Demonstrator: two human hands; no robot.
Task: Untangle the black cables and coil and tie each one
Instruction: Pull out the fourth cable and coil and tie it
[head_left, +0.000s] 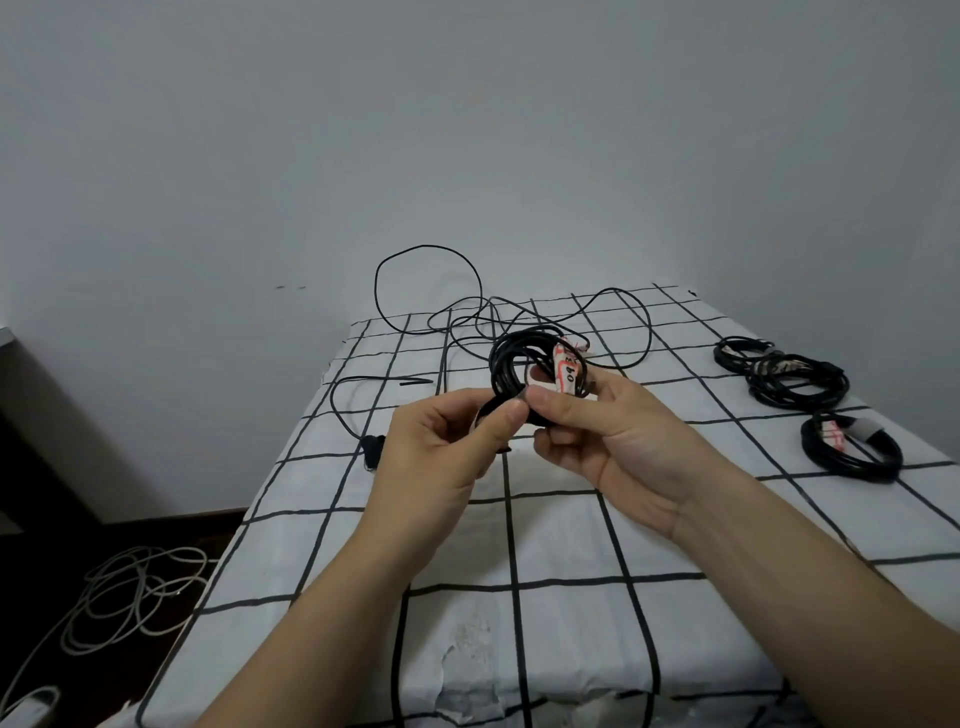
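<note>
The coil of thin black cable (519, 364) is held in the air between both hands, above the middle of the white sheet with a black grid (561, 540). A white band with red print (563, 371) wraps one side of it. The right hand (613, 431) grips the coil, thumb on top and fingers (558, 447) curled beneath. The left hand (441, 447) pinches the coil's lower edge between thumb and forefinger.

This looks like the tying step. The right grip should keep the loops stacked flat while the left draws the band snug, or the turns will spring apart.

Behind the coil, a loose black cable (519, 312) sprawls untied. Two tied black coils (795, 379) lie well apart on the right. Pale grey cables (130, 587) lie on the floor to the left.
</note>
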